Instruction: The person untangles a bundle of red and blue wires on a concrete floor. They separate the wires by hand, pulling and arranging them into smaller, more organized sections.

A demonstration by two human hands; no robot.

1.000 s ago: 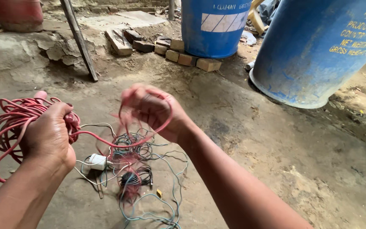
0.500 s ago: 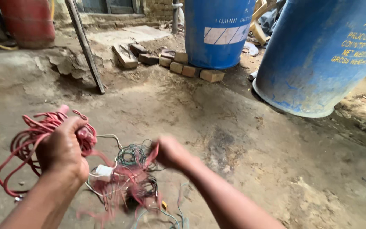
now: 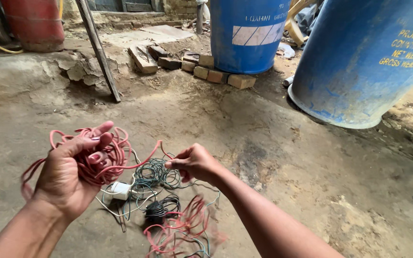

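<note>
Head view: red wire [image 3: 102, 160] coiled in left hand [image 3: 70, 174], right hand [image 3: 194, 162] pinching its strand.

A white rectangular label with blue diagonal stripes [image 3: 253, 34] is seen on the upright blue barrel [image 3: 247, 52]; yellow lettering [image 3: 407, 45] is printed on the tilted blue barrel [image 3: 359, 71] to its right

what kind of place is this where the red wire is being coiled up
Probably an outdoor yard or work site: bare dirt ground, big blue plastic drums, and loose bricks by a cracked concrete step. The left hand holds the red wire.
</note>
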